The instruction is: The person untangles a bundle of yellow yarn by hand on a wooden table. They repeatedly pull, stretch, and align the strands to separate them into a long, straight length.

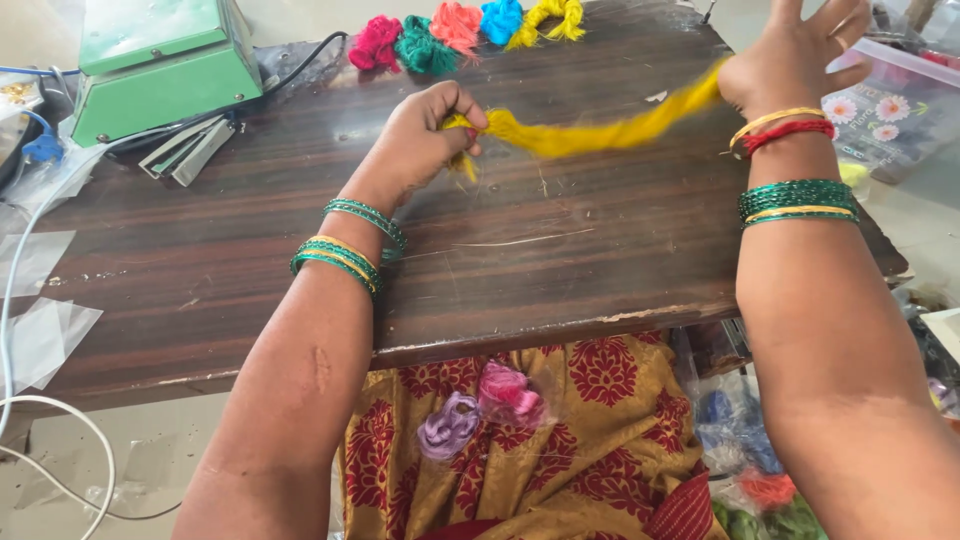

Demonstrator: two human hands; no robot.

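Left hand [425, 135] has its grip pinched on one end of the yellow yarn [590, 130] mid-frame; right hand [790, 55], upper right, fingers spread, yarn stretched to its palm above the wooden surface [560, 260].

Yarn bundles beyond the left hand [425, 135]: five: pink [375, 44], green [422, 47], coral [456, 24], blue [501, 18], yellow [549, 18]. Yellow yarn hank [590, 132] between hands: one. Green machine [160, 62]: one.

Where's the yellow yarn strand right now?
In the head view, the yellow yarn strand is stretched above the dark wooden board, pinched by the left hand at centre and running to the right hand at upper right.
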